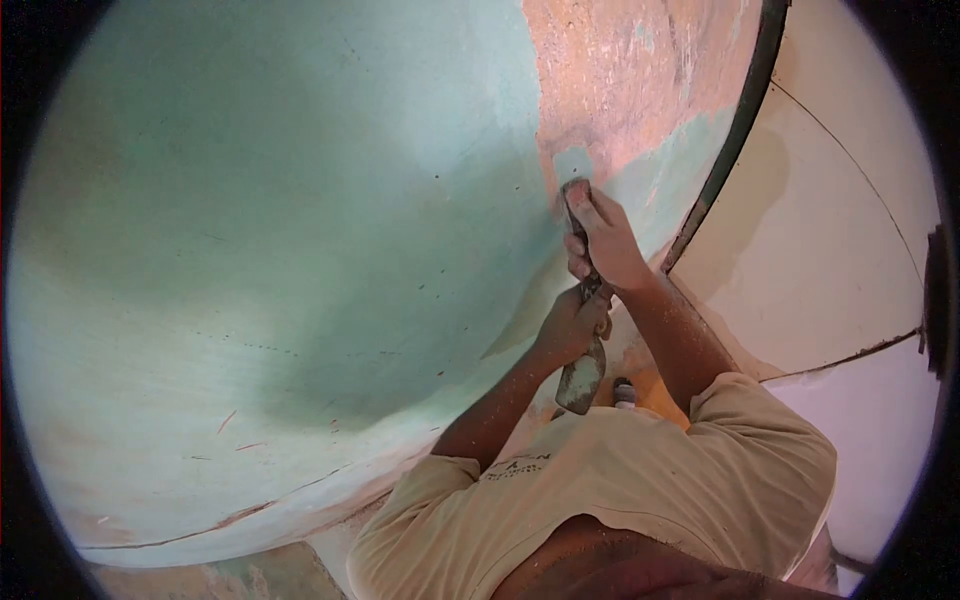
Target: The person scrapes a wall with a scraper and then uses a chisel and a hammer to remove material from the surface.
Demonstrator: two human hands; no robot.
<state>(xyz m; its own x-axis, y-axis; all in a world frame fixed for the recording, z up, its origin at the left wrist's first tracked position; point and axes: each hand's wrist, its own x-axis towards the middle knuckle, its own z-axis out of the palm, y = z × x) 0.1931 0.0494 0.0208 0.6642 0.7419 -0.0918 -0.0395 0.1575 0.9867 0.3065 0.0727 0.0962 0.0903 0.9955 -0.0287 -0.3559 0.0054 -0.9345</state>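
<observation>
My right hand [612, 240] is closed round the upper part of a dark, dusty scraper [580, 385], its thumb pressed along the tip by the wall. Below it, my left hand [572, 328] wraps the tool at mid-length, and a broad, flat, paint-smeared end sticks out underneath. Whether this is one long tool or two held in line, I cannot tell. The upper tip overlaps a small green patch [574, 160] on the wall. Around and above that patch the green paint is gone, and rough pinkish-orange plaster [625, 85] shows.
Smooth green painted wall [380, 200] fills the left, marked with small dark spots and scratches. A dark vertical strip [735, 140] edges the wall on the right, beside a pale surface [820, 220]. Below are a foot [624, 392] and an orange-yellow patch [656, 398].
</observation>
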